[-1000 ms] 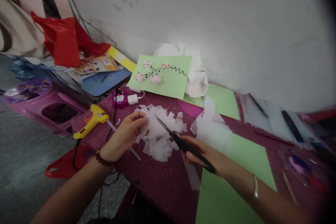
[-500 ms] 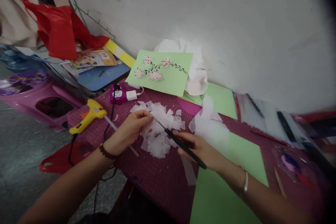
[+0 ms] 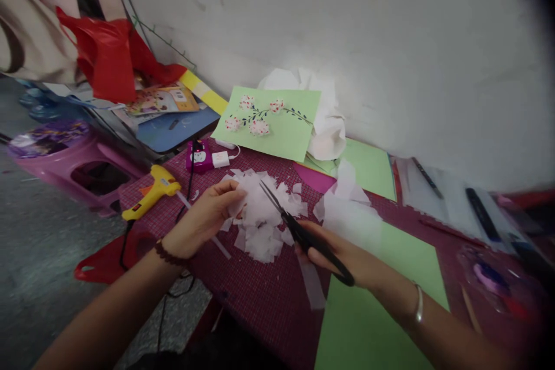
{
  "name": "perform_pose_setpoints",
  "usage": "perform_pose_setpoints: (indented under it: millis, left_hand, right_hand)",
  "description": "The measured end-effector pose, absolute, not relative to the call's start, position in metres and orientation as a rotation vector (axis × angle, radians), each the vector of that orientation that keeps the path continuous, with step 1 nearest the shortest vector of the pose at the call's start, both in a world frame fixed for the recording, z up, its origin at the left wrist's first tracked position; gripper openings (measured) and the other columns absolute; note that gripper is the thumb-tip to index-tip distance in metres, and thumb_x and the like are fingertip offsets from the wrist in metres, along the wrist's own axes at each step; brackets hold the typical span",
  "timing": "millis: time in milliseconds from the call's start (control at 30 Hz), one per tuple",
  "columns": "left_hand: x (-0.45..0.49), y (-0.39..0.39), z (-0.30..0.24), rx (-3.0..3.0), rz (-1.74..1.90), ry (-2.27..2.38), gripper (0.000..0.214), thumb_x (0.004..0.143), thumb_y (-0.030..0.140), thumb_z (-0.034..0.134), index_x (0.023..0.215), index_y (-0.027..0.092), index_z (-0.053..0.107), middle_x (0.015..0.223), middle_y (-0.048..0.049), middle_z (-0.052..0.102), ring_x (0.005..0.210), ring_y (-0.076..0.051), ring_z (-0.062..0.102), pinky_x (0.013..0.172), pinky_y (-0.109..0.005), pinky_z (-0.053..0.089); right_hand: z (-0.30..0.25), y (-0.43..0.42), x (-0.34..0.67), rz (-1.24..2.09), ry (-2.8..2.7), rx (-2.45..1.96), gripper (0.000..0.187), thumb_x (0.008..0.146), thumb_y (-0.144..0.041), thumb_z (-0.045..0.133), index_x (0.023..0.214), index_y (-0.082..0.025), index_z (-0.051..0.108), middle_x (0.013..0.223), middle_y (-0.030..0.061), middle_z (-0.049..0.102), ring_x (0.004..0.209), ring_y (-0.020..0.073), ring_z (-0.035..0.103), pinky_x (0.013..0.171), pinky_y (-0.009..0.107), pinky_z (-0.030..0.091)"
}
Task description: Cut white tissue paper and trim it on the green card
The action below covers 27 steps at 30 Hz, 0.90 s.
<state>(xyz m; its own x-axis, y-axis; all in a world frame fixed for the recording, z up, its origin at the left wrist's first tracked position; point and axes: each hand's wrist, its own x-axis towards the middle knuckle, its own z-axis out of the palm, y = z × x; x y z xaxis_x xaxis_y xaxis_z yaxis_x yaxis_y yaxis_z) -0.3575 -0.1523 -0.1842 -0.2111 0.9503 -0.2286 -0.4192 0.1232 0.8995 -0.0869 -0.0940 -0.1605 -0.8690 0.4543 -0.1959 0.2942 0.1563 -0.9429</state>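
Note:
Black-handled scissors (image 3: 299,232) are in my right hand (image 3: 332,248), with their blades a little apart and pointing up and left. My left hand (image 3: 206,214) is pinched at the left edge of a heap of cut white tissue paper (image 3: 264,243). A thin white piece of tissue paper (image 3: 236,199) shows at its fingertips. The scissor tips are over the heap, apart from my left fingers. A white paper strip (image 3: 313,286) lies below my right hand, and larger white tissue sheets (image 3: 351,214) lie to its right.
A green card with paper flowers (image 3: 277,141) leans at the back. A yellow glue gun (image 3: 151,193) and a purple power socket (image 3: 199,159) sit on the left, with a black cord. Green sheets (image 3: 368,329) lie front right. Pens (image 3: 481,214) are at the far right.
My right hand has drawn the scissors slightly right, away from my left fingers, and the blades have parted. My left hand has shifted slightly left. The view has moved a little.

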Motion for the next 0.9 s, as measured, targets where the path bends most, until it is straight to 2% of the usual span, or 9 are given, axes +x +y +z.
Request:
perform_pose_setpoints:
  millis: [167, 333, 600, 800, 900]
  left_hand:
    - [-0.352, -0.149, -0.18, 0.66, 1.384, 1.177, 0.021, 0.065, 0.027, 0.079, 0.069, 0.017, 0.061, 0.056, 0.005, 0.056, 0.046, -0.006, 0.048, 0.045, -0.019, 0.04]
    - [-0.345, -0.15, -0.179, 0.72, 1.29, 1.201, 0.025, 0.067, 0.031, 0.077, 0.06, 0.017, 0.057, 0.052, 0.0044, 0.051, 0.044, -0.006, 0.043, 0.044, -0.018, 0.034]
    - [-0.343, -0.145, -0.183, 0.765, 1.242, 1.204, 0.028, 0.066, 0.033, 0.079, 0.06, 0.015, 0.057, 0.051, 0.0043, 0.05, 0.044, -0.005, 0.042, 0.043, -0.017, 0.031]
    - [-0.35, -0.146, -0.186, 0.603, 1.253, 1.114, 0.026, 0.063, 0.03, 0.08, 0.067, 0.017, 0.059, 0.061, 0.0042, 0.057, 0.049, -0.008, 0.053, 0.05, -0.022, 0.049]
    - [-0.356, -0.15, -0.189, 0.548, 1.266, 1.15, 0.026, 0.059, 0.023, 0.081, 0.066, 0.017, 0.057, 0.057, 0.0064, 0.053, 0.047, -0.007, 0.051, 0.05, -0.022, 0.051]
  right_hand:
    - [-0.164, -0.094, -0.089, 1.973, -2.14, -0.8, 0.07, 0.08, -0.054, 0.068, 0.135, -0.014, 0.053, 0.096, 0.0077, 0.059, 0.085, 0.0186, 0.054, 0.076, 0.034, 0.047]
    - [-0.167, -0.094, -0.093, 1.942, -2.146, -0.845, 0.058, 0.078, -0.047, 0.072, 0.128, -0.019, 0.061, 0.093, 0.0042, 0.059, 0.079, 0.0164, 0.053, 0.07, 0.032, 0.046]
    - [-0.161, -0.095, -0.099, 1.864, -2.113, -0.942, 0.05, 0.074, -0.037, 0.075, 0.121, -0.023, 0.068, 0.09, 0.0016, 0.063, 0.076, 0.0151, 0.054, 0.067, 0.03, 0.045]
    - [-0.165, -0.092, -0.097, 1.831, -2.146, -1.047, 0.05, 0.077, -0.043, 0.071, 0.122, -0.022, 0.066, 0.08, 0.0008, 0.06, 0.06, 0.0112, 0.047, 0.053, 0.025, 0.039]
    - [-0.165, -0.089, -0.096, 1.809, -2.162, -1.015, 0.052, 0.079, -0.044, 0.069, 0.125, -0.02, 0.063, 0.095, 0.0055, 0.064, 0.074, 0.0163, 0.057, 0.063, 0.03, 0.048]
